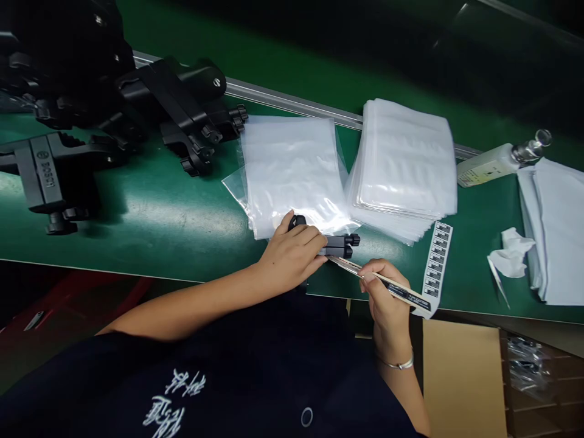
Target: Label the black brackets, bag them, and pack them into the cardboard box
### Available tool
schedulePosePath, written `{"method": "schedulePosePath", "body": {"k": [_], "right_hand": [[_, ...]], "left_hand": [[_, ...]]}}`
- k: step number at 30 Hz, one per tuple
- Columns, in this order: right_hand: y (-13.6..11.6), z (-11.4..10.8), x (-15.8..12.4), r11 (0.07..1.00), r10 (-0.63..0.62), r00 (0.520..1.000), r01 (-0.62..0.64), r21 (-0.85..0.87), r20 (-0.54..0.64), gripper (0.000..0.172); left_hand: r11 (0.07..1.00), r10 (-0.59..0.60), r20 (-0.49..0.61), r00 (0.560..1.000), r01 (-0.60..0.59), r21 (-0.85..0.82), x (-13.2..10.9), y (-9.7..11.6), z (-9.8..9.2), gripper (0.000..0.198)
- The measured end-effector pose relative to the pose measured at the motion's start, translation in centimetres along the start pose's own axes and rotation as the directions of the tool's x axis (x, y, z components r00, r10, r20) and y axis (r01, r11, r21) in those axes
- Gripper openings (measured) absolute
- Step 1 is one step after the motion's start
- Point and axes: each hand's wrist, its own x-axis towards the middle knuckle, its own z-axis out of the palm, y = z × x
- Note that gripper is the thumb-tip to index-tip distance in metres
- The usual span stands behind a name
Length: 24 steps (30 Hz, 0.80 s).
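Observation:
My left hand [294, 252] is wrapped over a black clamp-like part [337, 246], whose knobs stick out to the right. Much of that part is hidden under the fingers. My right hand [387, 298] grips a slim cutter knife [401, 292], its blade end pointing left and touching or close to the part's lower edge near my left fingertips. Just beyond my left hand, clear plastic bags [292, 170] lie in a loose pile. A strip of printed labels [437, 261] lies by the knife's handle end.
Several black clamp parts [182, 115] crowd the left of the green table [159, 237]. A thicker bag stack [406, 164], a bottle [490, 165], crumpled tissue [511, 252] and folded white sheets [561, 231] are on the right. Below the table edge stands a cardboard box [465, 377].

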Motion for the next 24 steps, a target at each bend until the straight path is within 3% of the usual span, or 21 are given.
{"method": "schedulePosePath", "body": {"k": [4,6,8,9,10,11,13,15,16,18,20,21,22,23,24], "right_hand": [[-0.2,-0.5,-0.2,0.996,-0.086,0.996,0.085,-0.019,-0.037,0.009],[-0.4,-2.4,0.6,0.972,-0.225,0.949,0.204,-0.115,-0.22,0.011],[-0.3,-5.9,2.4,0.902,-0.397,0.796,0.245,-0.357,-0.457,0.012],[-0.1,-8.2,3.6,0.84,-0.474,0.701,0.178,-0.513,-0.532,0.013],[0.2,-10.6,4.9,0.769,-0.528,0.663,0.107,-0.63,-0.531,0.018],[0.6,-13.1,6.3,0.694,-0.552,0.682,0.056,-0.718,-0.479,0.025],[1.5,-17.5,8.7,0.559,-0.509,0.774,-0.036,-0.829,-0.377,0.029],[2.2,-20.0,10.4,0.527,-0.389,0.863,-0.079,-0.846,-0.323,0.039],[2.3,-20.2,10.8,0.528,-0.349,0.883,-0.091,-0.844,-0.313,0.046],[2.1,-18.5,10.7,0.558,-0.364,0.869,-0.085,-0.826,-0.336,0.052],[1.2,-14.3,9.2,0.635,-0.431,0.818,-0.025,-0.772,-0.381,0.039],[0.6,-11.6,8.2,0.705,-0.429,0.815,0.033,-0.708,-0.39,0.027],[0.1,-8.8,7.0,0.776,-0.37,0.872,0.1,-0.622,-0.321,0.018],[-0.5,-6.0,5.9,0.829,-0.279,0.947,0.154,-0.538,-0.159,0.015],[-0.9,-3.5,4.9,0.855,-0.234,0.972,0.215,-0.472,0.019,0.015]], "left_hand": [[0.999,-0.036,0.009,0.999,0.036,-0.019,0.0,0.4,-0.2,0.011],[1.0,-0.006,-0.016,1.0,0.006,-0.001,-0.1,0.5,-0.2,0.013],[0.998,0.051,-0.064,0.997,-0.048,0.046,-0.2,0.5,0.1,0.015],[0.995,0.08,-0.092,0.993,-0.074,0.074,-0.2,0.5,0.3,0.016],[0.99,0.109,-0.122,0.987,-0.097,0.1,-0.3,0.5,0.6,0.017],[0.986,0.131,-0.149,0.98,-0.114,0.122,-0.3,0.5,0.8,0.018],[0.978,0.17,-0.191,0.967,-0.141,0.157,-0.3,0.4,1.3,0.02],[0.973,0.198,-0.22,0.955,-0.163,0.166,-0.3,0.3,1.7,0.02],[0.974,0.198,-0.236,0.951,-0.165,0.155,-0.3,0.2,1.9,0.02],[0.982,0.181,-0.286,0.941,-0.157,0.104,-0.5,-0.1,2.0,0.017],[0.987,0.161,-0.348,0.924,-0.151,0.056,-0.7,-0.3,2.1,0.014],[0.987,0.162,-0.371,0.914,-0.157,0.045,-0.9,-0.5,2.1,0.013],[0.985,0.169,-0.384,0.908,-0.165,0.042,-1.0,-0.6,2.1,0.012],[0.984,0.177,-0.387,0.905,-0.173,0.046,-1.1,-0.6,2.1,0.012],[0.983,0.185,-0.386,0.904,-0.178,0.056,-1.1,-0.7,2.1,0.011]]}}
